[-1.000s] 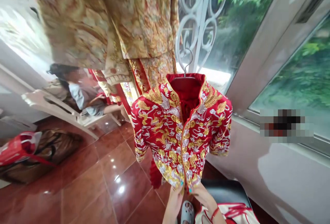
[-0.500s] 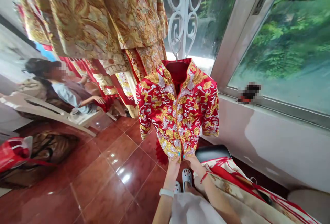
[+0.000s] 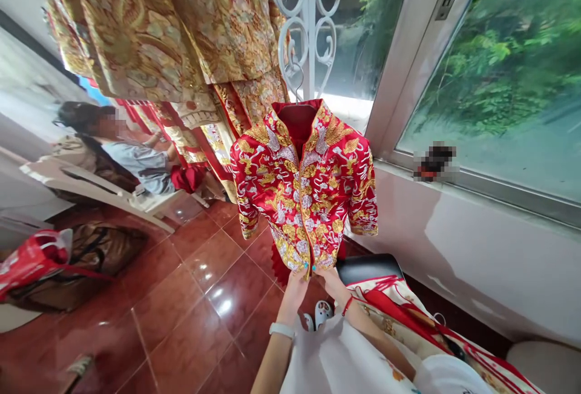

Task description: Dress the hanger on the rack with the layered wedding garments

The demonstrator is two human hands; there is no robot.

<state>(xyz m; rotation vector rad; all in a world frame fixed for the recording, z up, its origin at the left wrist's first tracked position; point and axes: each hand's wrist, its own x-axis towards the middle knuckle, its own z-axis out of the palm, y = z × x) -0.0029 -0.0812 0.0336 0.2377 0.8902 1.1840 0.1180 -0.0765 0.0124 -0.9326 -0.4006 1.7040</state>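
Observation:
A red jacket (image 3: 290,182) with gold and silver embroidery hangs by a hanger (image 3: 297,82) from the white scrolled ironwork. Its front edges meet down the middle, and the collar stands up. My left hand (image 3: 298,279) pinches the bottom hem just left of the front opening. On the other side of the opening, my right hand (image 3: 327,276) pinches the hem too. Both thumbs lie on top of the cloth; the other fingers are hidden beneath it. Red cloth (image 3: 280,265) shows behind the jacket's lower edge.
Gold embroidered garments (image 3: 149,31) hang at the upper left. A seated person (image 3: 136,158) is at the left by a white chair (image 3: 118,200). Bags (image 3: 104,252) lie on the tiled floor. Cream and red garments (image 3: 399,315) lie at my right, below the window (image 3: 476,91).
The jacket and both hands appear slightly further left as the view shifts. Both hands keep their hold on the hem. The seated person's arm has moved back. A white round thing appears at lower right.

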